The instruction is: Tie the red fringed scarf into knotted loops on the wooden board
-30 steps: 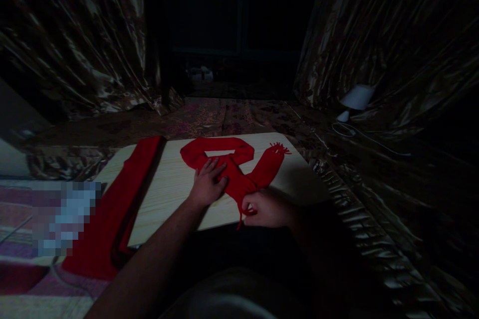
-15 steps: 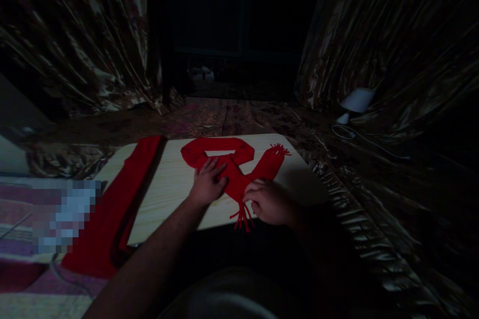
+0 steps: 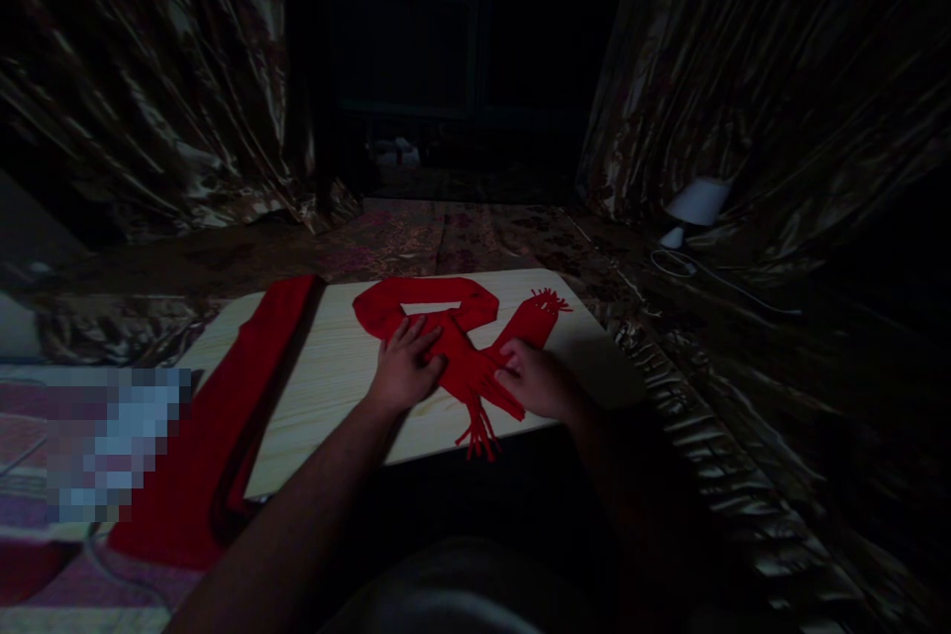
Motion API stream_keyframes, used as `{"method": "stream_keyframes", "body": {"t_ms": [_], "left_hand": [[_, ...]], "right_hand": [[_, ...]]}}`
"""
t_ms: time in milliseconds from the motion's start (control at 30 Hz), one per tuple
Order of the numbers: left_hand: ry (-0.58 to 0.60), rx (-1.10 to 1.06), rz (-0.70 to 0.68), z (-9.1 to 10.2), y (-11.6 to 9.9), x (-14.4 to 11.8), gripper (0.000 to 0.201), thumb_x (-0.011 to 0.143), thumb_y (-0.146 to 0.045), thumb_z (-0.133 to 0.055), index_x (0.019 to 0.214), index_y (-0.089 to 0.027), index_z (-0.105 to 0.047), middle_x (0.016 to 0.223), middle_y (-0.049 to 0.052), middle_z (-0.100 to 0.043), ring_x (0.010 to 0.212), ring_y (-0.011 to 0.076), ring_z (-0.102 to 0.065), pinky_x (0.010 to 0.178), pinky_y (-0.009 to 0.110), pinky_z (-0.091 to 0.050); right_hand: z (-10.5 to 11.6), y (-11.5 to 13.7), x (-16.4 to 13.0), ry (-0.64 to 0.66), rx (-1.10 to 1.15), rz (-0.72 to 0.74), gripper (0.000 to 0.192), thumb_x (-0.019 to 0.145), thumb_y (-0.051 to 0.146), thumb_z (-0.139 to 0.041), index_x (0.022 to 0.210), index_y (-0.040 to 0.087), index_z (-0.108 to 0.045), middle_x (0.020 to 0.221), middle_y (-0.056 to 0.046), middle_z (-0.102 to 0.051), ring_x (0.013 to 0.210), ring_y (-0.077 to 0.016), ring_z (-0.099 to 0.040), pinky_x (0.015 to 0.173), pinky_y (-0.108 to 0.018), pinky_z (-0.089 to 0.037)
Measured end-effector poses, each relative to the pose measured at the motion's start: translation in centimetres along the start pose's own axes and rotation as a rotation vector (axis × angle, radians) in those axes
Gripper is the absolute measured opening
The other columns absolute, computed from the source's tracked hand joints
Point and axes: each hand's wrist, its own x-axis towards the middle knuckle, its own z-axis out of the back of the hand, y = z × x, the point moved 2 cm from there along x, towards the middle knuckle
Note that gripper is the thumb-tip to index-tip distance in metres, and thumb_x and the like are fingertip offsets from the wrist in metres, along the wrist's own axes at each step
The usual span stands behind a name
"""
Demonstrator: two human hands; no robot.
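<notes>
A red fringed scarf [image 3: 453,292] lies on the light wooden table, bent into a loop with its ends crossing. My left hand [image 3: 405,367] rests flat over the left side of the crossing, fingers spread. Beside the near end, my right hand [image 3: 536,379] has its fingers curled in at the scarf's right edge, and they appear to pinch the cloth. Strands of fringe hang over the table's front edge between my hands. The other fringed end points away to the upper right.
A long red cloth [image 3: 260,357] drapes over the left part of the table [image 3: 319,396]. Patterned curtains [image 3: 149,69] hang behind on both sides. A small white lamp [image 3: 698,201] with a cord stands at the right. Striped fabric [image 3: 30,456] is at the left.
My right hand has shifted slightly up and right off the fringe's base. The near end of the scarf has spread wider to the right. My left hand stays on the scarf.
</notes>
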Motion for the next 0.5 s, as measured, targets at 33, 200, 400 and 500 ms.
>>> {"method": "stream_keyframes", "body": {"t_ms": [33,200,400,500], "left_hand": [[0.000,0.000,-0.002,0.0,0.0,0.0,0.052,0.089,-0.043,-0.057,0.138,-0.028,-0.062,0.157,0.006,-0.043,0.149,0.0338,-0.030,0.118,0.057,-0.029],[0.002,0.008,-0.010,0.0,0.1,0.1,0.053,0.088,-0.044,-0.056,0.138,-0.027,-0.062,0.156,0.007,-0.045,0.149,0.0341,-0.030,0.118,0.058,-0.028],[0.005,0.009,-0.008,-0.1,0.1,0.1,0.053,0.089,-0.044,-0.056,0.138,-0.026,-0.063,0.156,0.008,-0.044,0.149,0.0345,-0.030,0.118,0.058,-0.028],[0.006,0.005,-0.005,-0.2,0.2,0.1,0.053,0.089,-0.045,-0.056,0.139,-0.027,-0.062,0.156,0.008,-0.044,0.149,0.0343,-0.030,0.118,0.058,-0.028]], "right_hand": [[-0.6,-0.2,0.3,0.017,0.028,-0.015,0.034,0.084,0.029,-0.068,0.115,0.017,-0.060,0.093,-0.005,-0.070,0.079,-0.0157,-0.064,0.070,-0.025,-0.044],[-2.4,-0.8,1.6,0.114,0.270,-0.125,0.047,0.081,0.021,-0.069,0.125,0.016,-0.054,0.082,0.000,-0.066,0.070,-0.0135,-0.062,0.064,-0.024,-0.045],[-2.7,-0.3,1.7,0.114,0.627,-0.231,0.039,0.078,0.017,-0.070,0.114,0.018,-0.057,0.084,0.000,-0.068,0.073,-0.0149,-0.067,0.065,-0.025,-0.051],[-2.7,-0.1,1.4,0.150,0.714,-0.296,0.036,0.075,0.019,-0.074,0.107,0.018,-0.059,0.081,0.000,-0.069,0.064,-0.0142,-0.066,0.059,-0.024,-0.050]]}}
